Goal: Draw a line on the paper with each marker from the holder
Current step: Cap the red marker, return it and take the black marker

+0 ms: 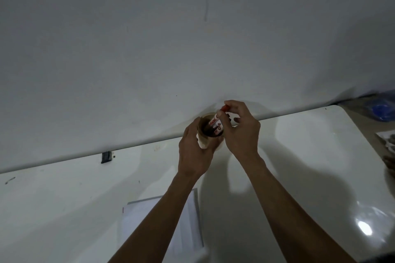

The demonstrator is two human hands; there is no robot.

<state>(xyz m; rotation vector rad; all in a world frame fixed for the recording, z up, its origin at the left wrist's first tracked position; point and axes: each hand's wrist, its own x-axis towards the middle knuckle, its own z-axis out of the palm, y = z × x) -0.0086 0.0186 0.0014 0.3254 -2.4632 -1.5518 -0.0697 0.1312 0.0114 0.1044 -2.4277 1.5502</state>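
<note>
A round tan holder (204,142) stands at the far edge of the white table, against the wall. My left hand (193,151) is wrapped around its left side. My right hand (239,129) pinches the red cap end of a white marker with a red label (215,123), which leans with its lower end inside the holder. Another marker shows in the holder beside it. The white paper (192,220) lies near the front of the table, partly hidden under my left forearm.
The glossy white table (299,166) has a rounded far right corner. A small dark clip (106,157) sits at the table's back edge on the left. Blue plastic (382,109) and dark items lie beyond the right edge. A plain wall rises behind.
</note>
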